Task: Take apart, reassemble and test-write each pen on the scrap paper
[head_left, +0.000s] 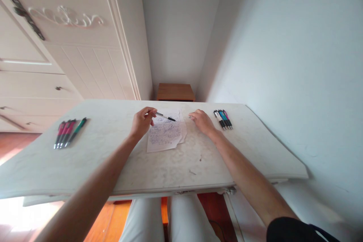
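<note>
My left hand [141, 123] is closed on a slim pen [163, 116], pale in the middle and black at the end pointing right. The pen slants over scribbled paper sheets [164, 136], which lie overlapped on the table. To the right of the paper, my right hand [202, 121] has its fingers pinched together. A small shiny bit [190, 117] shows at those fingertips, too small to name. Beside this hand lies a row of pens [223, 119] with white, blue and purple barrels and dark grips.
Several pink pens and a green pen [76, 132] lie at the left of the white table [113, 174]. A cream wardrobe [93, 64] stands beyond the left side, a wall [297, 64] runs along the right. A wooden cabinet [176, 91] sits behind the far edge.
</note>
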Tool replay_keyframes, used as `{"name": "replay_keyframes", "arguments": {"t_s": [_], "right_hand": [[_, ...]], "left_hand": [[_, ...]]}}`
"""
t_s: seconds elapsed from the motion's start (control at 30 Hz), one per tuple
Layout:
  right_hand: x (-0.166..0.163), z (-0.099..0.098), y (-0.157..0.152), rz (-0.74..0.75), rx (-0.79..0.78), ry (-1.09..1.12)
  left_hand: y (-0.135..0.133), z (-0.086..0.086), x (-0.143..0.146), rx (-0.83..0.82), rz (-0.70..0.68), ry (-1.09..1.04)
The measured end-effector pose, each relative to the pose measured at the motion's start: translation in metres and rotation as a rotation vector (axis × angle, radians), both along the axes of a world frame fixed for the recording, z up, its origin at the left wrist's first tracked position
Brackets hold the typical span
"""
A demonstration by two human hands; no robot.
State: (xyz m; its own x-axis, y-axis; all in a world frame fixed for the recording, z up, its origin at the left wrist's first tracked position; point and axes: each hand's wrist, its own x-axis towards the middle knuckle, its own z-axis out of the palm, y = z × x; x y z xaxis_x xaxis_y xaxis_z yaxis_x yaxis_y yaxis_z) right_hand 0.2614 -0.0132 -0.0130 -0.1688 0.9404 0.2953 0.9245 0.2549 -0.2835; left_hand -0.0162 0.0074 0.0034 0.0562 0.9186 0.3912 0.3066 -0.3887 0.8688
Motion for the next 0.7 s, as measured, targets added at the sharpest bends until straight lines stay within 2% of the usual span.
{"name": "replay_keyframes", "arguments": {"t_s": [0.4, 0.7], "right_hand": [[-0.0009, -0.0057, 0.0071, 0.005, 0.06, 0.044], [0.0012, -0.0052, 0.0064, 0.016, 0.039, 0.129]], "left_hand": [[0.0, -0.0005, -0.0003, -0.012, 0.009, -0.013], [0.0012, -0.0022, -0.0011, -0.018, 0.002, -0.026]]}}
